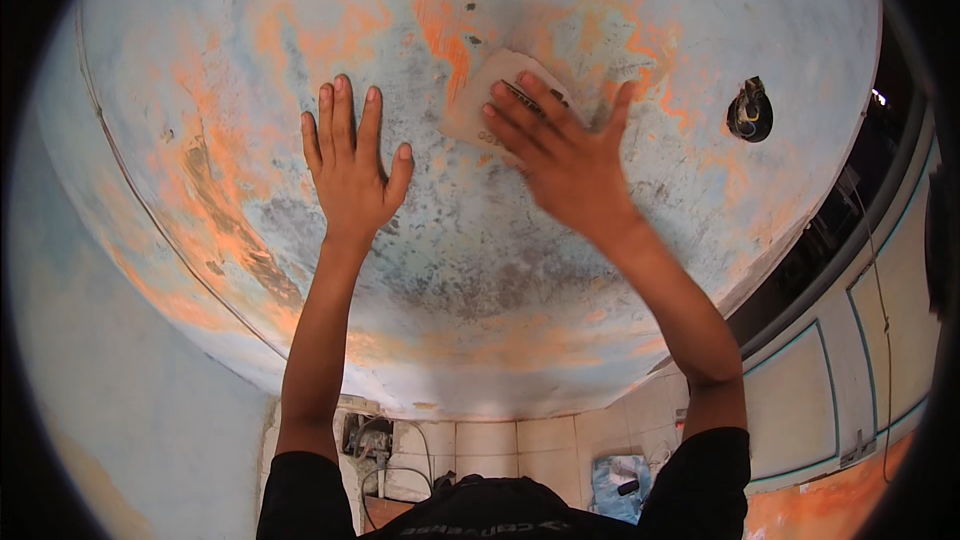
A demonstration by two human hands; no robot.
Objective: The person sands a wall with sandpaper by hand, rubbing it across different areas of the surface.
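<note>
Nearest, at six o'clock: black sleeves (pixel 305 495), then bare forearms (pixel 325 350), the left aimed at twelve, the right bent at the elbow and slanted toward eleven. Beyond, at ten o'clock, the left hand (pixel 350 175), empty and unclenched, palm to the wall, with straight fingers toward twelve and thumb toward one. At one o'clock, the right hand (pixel 565 155), released rather than clenched, laid over a beige sheet (pixel 468 115), with three fingers between ten and eleven, the outermost splayed toward one, thumb hidden. Under those fingers, near twelve o'clock, that same sheet, against the wall and tilted: one end toward twelve, a corner toward eight, printed side outward. Long axis impossible to tell for certain, with the lower right part covered. Behind, the pale blue wall (pixel 480 210), blotched orange and mottled dark around the middle. Toward two, a dark recess (pixel 750 110) with wires inside; toward nine, a thin cable (pixel 148 208). Farther off, panelled doors (pixel 790 400) at four and a blue package (pixel 605 490) between five and six.
</note>
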